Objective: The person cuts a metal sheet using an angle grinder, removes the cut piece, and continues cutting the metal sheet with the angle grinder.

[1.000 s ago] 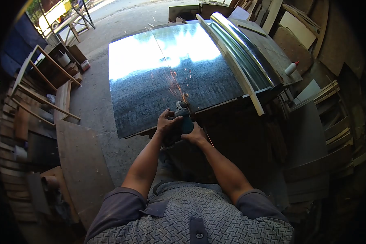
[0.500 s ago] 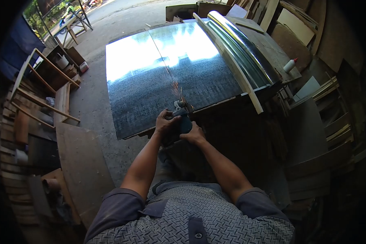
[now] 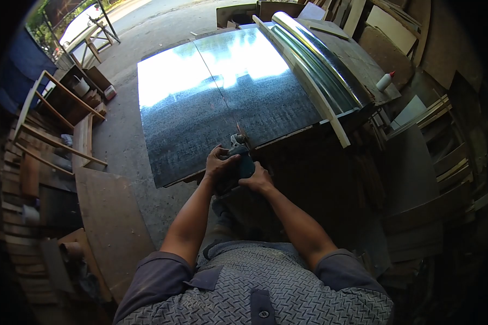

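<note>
Both my hands hold an angle grinder [image 3: 245,164] at the near edge of a shiny metal sheet [image 3: 190,127]. My left hand [image 3: 218,163] is closed around the front of the grinder, close to its metal head and guard. Toward the back, my right hand [image 3: 259,177] wraps the teal body. The disc end meets the sheet at the near end of a thin dark line [image 3: 214,81] running to the far edge. A faint reddish streak of sparks shows just ahead of the disc. The undersides of both hands are hidden.
A roll of sheet metal [image 3: 322,59] lies right of the sheet, beside a long wooden strip [image 3: 309,84]. A white bottle with a red cap [image 3: 385,81] stands farther right. At left are a wooden frame [image 3: 59,145] and a leaning board [image 3: 111,216]. Boards are stacked at right.
The spray of sparks ahead of the grinder has shrunk to a faint streak. My hands keep nearly the same place and grip. Outside at upper left, a white vehicle has come into view.
</note>
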The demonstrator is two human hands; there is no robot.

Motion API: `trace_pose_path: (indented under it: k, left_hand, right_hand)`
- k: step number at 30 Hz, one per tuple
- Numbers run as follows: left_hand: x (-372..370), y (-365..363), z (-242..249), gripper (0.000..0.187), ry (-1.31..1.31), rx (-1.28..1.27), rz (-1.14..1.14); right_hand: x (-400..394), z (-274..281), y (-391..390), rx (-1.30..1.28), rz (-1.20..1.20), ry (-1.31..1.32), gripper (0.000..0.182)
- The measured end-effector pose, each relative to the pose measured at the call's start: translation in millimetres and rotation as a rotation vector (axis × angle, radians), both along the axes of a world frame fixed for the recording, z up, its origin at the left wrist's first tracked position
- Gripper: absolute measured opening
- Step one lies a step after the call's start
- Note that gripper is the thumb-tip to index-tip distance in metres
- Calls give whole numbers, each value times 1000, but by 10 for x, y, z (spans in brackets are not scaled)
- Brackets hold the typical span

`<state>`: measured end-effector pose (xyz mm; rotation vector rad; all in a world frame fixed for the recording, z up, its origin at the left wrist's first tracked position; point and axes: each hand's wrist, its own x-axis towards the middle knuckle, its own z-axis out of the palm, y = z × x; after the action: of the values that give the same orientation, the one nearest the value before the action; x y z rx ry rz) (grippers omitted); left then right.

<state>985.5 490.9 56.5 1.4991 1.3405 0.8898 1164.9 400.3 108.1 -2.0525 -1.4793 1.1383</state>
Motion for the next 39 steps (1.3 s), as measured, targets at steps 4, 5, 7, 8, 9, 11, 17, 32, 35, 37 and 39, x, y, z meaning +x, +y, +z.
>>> trace_pose_path:
  k: [4,5,7,8,9,11,17,32,35,37,39]
  left_hand:
    - [-13,21,-39,61,-21,4,3]
    - [-13,25,-38,61,-6,9,-3]
    - [-13,26,-38,60,11,13,-9]
    - [-8,19,-39,60,-3,7,-3]
    - [-5,15,-47,60,-18,0,2]
    - [-13,25,-53,60,-11,-1,-6]
    - [-11,30,-64,58,14,-1,-6]
    - [-24,34,-59,59,25,10,-29]
    - [-20,27,-48,59,29,10,-34]
    - [-29,15,-38,59,29,15,-29]
    - [-41,14,-42,62,92,46,-55]
  right_hand:
    - [4,6,-14,-18,9,1,88]
    - [7,2,-13,-17,8,1,88]
    - [5,-18,-11,-21,6,1,88]
    - [7,-29,-14,-21,5,2,88]
    - [8,-35,-19,-13,7,0,88]
    - [10,-55,-16,-4,8,-3,87]
    - [20,-96,-40,8,-4,9,87]
    - [21,-99,-81,20,-13,42,89]
    - [21,-86,-80,14,-12,30,89]
    - [24,-97,-89,10,-5,25,89]
    - [24,-87,-102,12,-3,14,89]
